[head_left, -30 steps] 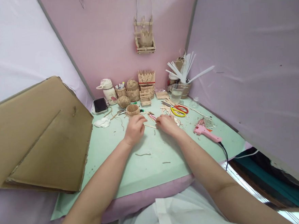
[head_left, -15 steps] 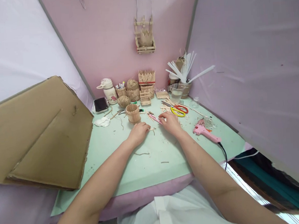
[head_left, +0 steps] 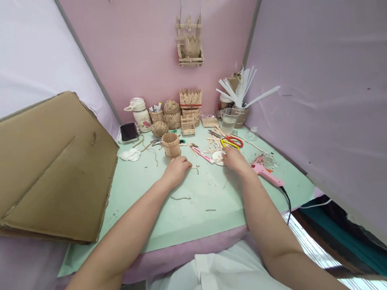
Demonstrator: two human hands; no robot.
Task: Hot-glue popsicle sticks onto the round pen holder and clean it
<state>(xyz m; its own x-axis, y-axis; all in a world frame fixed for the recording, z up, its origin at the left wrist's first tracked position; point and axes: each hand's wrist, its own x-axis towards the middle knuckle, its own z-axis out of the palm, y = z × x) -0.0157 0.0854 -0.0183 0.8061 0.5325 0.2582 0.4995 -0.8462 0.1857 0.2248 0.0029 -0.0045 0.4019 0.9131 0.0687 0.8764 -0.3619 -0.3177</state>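
My left hand (head_left: 179,168) rests on the green tabletop (head_left: 166,231) just in front of a round wooden-stick cup (head_left: 171,145). Its fingers are pressed together on something small near their tips that I cannot make out. Over the right edge of a small round white dish (head_left: 218,157) is my right hand (head_left: 234,159), fingers bent; what they touch is hidden. A pink pen-like tool (head_left: 202,155) lies between the hands. Yellow-handled scissors (head_left: 229,143) and red-handled scissors (head_left: 237,142) lie just beyond my right hand.
A pink glue gun (head_left: 267,175) lies at the right with its cord over the edge. Twine balls, stick-built holders, a bottle (head_left: 141,115) and a plastic cup (head_left: 229,121) line the back. Cardboard (head_left: 56,172) leans at the left.
My right hand has moved right, away from the pink tool, which now lies free, and onto the white dish. My left hand has stayed near the cup. The view has shifted slightly.
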